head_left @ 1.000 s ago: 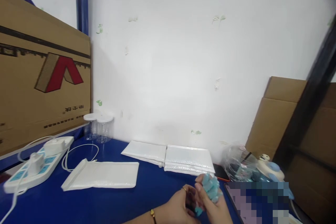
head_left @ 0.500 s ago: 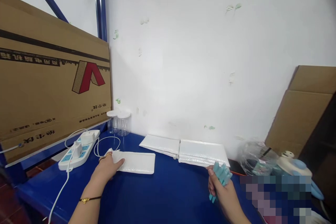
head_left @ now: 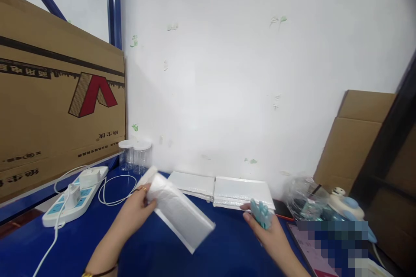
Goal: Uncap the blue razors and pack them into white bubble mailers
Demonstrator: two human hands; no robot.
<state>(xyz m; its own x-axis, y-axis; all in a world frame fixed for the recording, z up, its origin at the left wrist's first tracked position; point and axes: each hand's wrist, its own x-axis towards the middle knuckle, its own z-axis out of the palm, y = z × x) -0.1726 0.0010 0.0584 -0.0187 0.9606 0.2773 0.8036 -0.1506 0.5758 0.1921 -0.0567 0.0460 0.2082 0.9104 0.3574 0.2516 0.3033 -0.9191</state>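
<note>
- Foremost, the left hand (head_left: pixel 138 207), with a ring and a bracelet: thumb and fingers clamped together on one end of a white padded envelope.
- White padded envelope (head_left: pixel 180 212): held tilted above the near middle of the blue table (head_left: pixel 152 251), its free end slanting down to the right; whether that end touches the tabletop cannot be told.
- Right hand (head_left: pixel 268 229): closed around a cluster of light-blue pieces (head_left: pixel 260 214), which shows between thumb and fingers; well apart from the left hand.
- Power strip (head_left: pixel 86 201): at the table's left, two white plugs in it, a white cable looping just beside.
- Left stack (head_left: pixel 191 183) and right stack (head_left: pixel 242 190) of similar envelopes: lying flat side by side near the wall, the right hand in front of the latter.
- Two clear jars (head_left: pixel 142 162) with white lids: standing upright at the back left corner.
- White wall (head_left: pixel 211 73): behind, with scuffed patches.
</note>
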